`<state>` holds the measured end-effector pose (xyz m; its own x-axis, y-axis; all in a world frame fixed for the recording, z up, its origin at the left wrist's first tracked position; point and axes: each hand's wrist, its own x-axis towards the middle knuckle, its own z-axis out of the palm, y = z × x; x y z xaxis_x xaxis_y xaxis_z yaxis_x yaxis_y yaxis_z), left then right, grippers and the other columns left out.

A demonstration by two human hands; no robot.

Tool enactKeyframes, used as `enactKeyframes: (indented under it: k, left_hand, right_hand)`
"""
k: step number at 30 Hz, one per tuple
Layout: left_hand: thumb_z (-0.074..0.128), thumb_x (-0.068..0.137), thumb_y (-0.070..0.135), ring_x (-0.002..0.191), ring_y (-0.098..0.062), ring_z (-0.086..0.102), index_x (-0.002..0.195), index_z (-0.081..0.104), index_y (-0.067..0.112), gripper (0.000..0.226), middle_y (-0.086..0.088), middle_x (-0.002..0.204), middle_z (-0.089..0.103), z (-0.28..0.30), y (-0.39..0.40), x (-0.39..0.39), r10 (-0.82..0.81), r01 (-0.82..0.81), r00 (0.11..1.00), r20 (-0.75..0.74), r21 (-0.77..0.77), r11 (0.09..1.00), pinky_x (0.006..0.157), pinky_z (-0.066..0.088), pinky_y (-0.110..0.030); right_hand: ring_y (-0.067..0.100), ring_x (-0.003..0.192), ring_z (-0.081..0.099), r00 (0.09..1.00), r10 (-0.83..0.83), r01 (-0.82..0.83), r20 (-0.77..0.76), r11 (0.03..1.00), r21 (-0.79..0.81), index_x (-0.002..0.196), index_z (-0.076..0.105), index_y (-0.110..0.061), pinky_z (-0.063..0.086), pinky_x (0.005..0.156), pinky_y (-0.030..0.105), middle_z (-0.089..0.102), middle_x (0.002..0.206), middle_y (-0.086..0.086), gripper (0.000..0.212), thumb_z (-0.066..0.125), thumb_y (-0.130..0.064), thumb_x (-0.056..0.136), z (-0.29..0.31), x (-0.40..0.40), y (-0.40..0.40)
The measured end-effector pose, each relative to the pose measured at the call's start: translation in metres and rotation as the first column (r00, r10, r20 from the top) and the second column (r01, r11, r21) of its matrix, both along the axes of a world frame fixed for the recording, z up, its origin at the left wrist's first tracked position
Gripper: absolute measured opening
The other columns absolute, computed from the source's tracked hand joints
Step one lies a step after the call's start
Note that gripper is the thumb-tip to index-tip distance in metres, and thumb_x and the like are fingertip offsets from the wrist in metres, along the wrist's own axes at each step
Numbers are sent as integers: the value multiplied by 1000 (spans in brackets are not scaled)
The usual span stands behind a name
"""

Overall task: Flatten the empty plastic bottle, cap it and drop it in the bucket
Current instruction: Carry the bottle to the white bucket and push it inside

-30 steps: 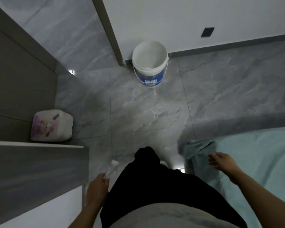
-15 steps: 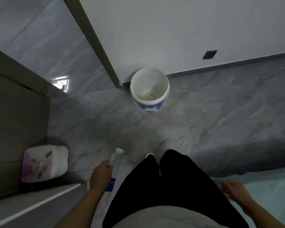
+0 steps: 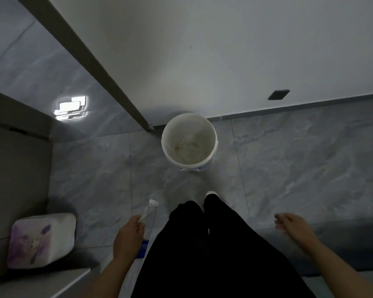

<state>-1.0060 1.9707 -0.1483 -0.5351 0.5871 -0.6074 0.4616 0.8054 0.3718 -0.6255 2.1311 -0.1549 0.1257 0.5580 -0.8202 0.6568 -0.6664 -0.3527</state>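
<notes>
My left hand (image 3: 128,234) grips a flattened clear plastic bottle (image 3: 148,214) at my left side. Its white cap points forward toward the floor ahead, and a blue label shows below my fingers. A white bucket (image 3: 209,134) stands open on the grey tiled floor ahead of my feet, against the wall's base. Its inside looks stained and holds no bottle. My right hand (image 3: 292,224) hangs at my right side with loose fingers and nothing in it.
A tissue box with a purple print (image 3: 41,239) sits on a grey ledge at lower left. A dark door frame (image 3: 84,52) runs diagonally down to the bucket. A white wall with a black socket (image 3: 278,94) is behind. My black trousers fill the lower middle.
I have stepped toward the bucket, which now sits closer and is seen from above. My left hand has kept the bottle. My right hand has left the teal bedding.
</notes>
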Motion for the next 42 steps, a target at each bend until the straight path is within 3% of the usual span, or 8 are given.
enactKeyframes:
  k: [3, 10, 16, 23, 27, 33, 37, 42]
  left_hand:
    - [47, 92, 12, 63, -23, 54, 89, 55, 14, 8, -6, 67, 57, -6, 24, -12, 13, -13, 1000, 16, -36, 999, 62, 43, -33]
    - [51, 90, 10, 67, -22, 57, 97, 59, 5, 12, -10, 73, 63, -40, 118, -50, 56, -53, 998, -37, 62, 997, 64, 43, -31]
    - [47, 92, 13, 67, -22, 56, 102, 59, 7, 16, -6, 76, 61, -96, 215, -79, 50, -43, 998, -45, 149, 988, 65, 41, -31]
    - [45, 93, 20, 93, -30, 62, 112, 56, 11, 23, -11, 101, 65, -200, 299, -80, 103, -115, 989, 102, 111, 987, 81, 46, -36]
    - [46, 93, 20, 98, -34, 63, 119, 52, 9, 29, -18, 112, 64, -268, 341, -76, 139, -162, 952, 272, 62, 985, 95, 49, -49]
    - [47, 90, 14, 87, -27, 64, 92, 55, 16, 9, -9, 88, 64, -369, 385, -63, 80, -89, 919, 386, 6, 996, 77, 48, -35]
    - [47, 87, 3, 88, -33, 63, 72, 53, 14, 19, -12, 82, 61, -430, 399, -52, 93, -86, 892, 443, -36, 996, 79, 48, -39]
    - [45, 88, 5, 87, -31, 64, 92, 58, 4, 14, -14, 91, 60, -500, 402, -43, 59, -42, 907, 418, -50, 998, 75, 47, -32]
  right_hand:
    - [41, 97, 61, 999, 2, -1, -36, 1000, 6, 107, 59, 11, 40, 72, 32, 63, 109, 31, 30, 38, -6, 93, -3, -31, 48]
    - [31, 91, 61, 995, 63, -60, -79, 997, 45, 109, 59, 6, 44, 84, 39, 64, 109, 26, 31, 38, -10, 94, -33, -113, 135]
    - [25, 86, 60, 990, 123, -118, -75, 990, 77, 109, 60, 1, 42, 72, 27, 66, 107, 24, 29, 40, -11, 93, -104, -169, 188]
    - [36, 106, 60, 980, 198, -194, -19, 972, 128, 119, 54, -3, 44, 98, 46, 63, 117, 21, 33, 41, -16, 92, -216, -210, 247]
    - [34, 112, 56, 962, 268, -271, 46, 942, 196, 126, 49, -5, 41, 95, 37, 60, 122, 21, 38, 41, -21, 93, -287, -221, 274]
    - [34, 124, 45, 945, 322, -327, 62, 911, 252, 140, 31, -13, 36, 102, 42, 46, 137, 21, 47, 28, -28, 96, -372, -221, 293]
    - [22, 111, 54, 921, 389, -355, -15, 854, 380, 133, 41, -18, 41, 90, 32, 58, 124, 11, 44, 20, -31, 97, -390, -216, 289]
    - [20, 119, 50, 924, 371, -305, -90, 859, 410, 138, 35, -24, 42, 102, 45, 55, 130, 4, 51, 17, -42, 94, -402, -209, 284]
